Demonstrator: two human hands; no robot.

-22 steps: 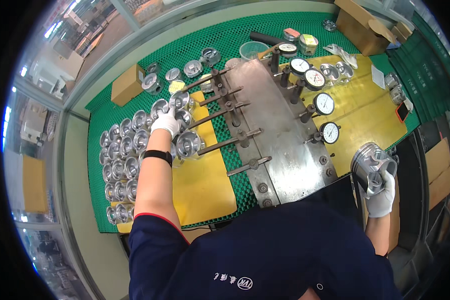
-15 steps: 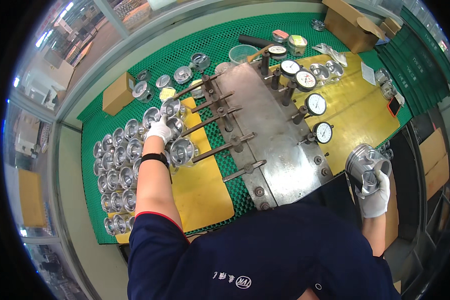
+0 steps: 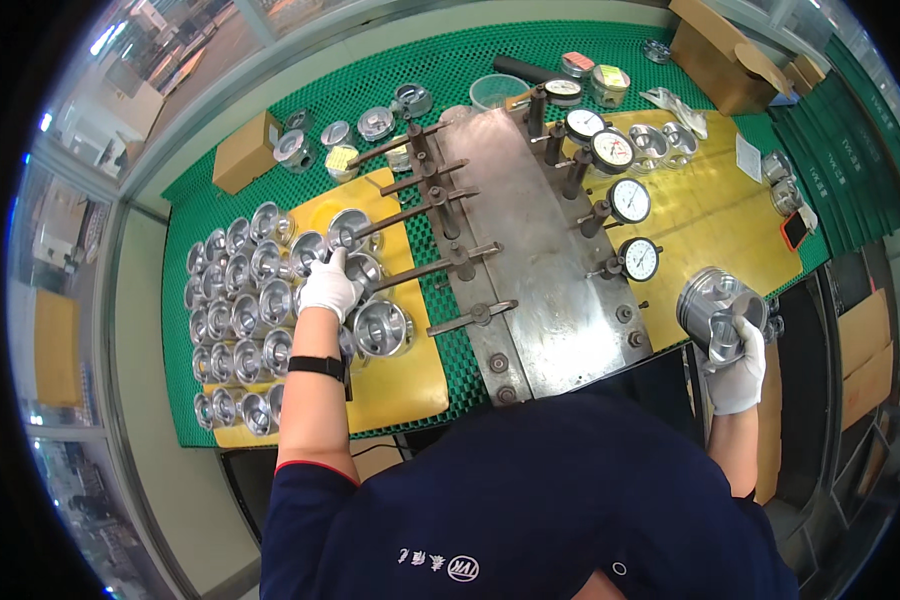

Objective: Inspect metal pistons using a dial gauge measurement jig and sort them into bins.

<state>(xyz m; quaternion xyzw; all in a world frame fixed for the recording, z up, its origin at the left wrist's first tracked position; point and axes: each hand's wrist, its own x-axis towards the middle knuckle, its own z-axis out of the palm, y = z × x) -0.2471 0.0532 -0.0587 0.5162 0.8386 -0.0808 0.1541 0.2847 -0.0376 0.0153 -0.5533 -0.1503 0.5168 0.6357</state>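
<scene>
My left hand (image 3: 332,288), in a white glove, is down among several silver metal pistons on the left of the bench. Its fingers close on the group, their tips at a piston (image 3: 310,250) beside another piston (image 3: 348,228). The palm hides part of what it grips. A larger open-topped piston (image 3: 382,328) stands near the wrist. Off to the right, my gloved right hand (image 3: 738,378) is closed round a big piston (image 3: 712,306), held tilted by the bench's front edge with the thumb over its open end.
A steel fixture plate (image 3: 540,290) with clamp bars (image 3: 460,262) and dial gauges (image 3: 630,200) fills the middle. Rows of pistons (image 3: 245,310) stand at left on a yellow sheet (image 3: 400,375). A cardboard box (image 3: 248,150) and a green bowl (image 3: 497,92) are farther back.
My left hand has slid the nearby pistons toward me along the yellow sheet, baring a patch behind them. The right hand keeps its piston. The whole view has shifted slightly.
</scene>
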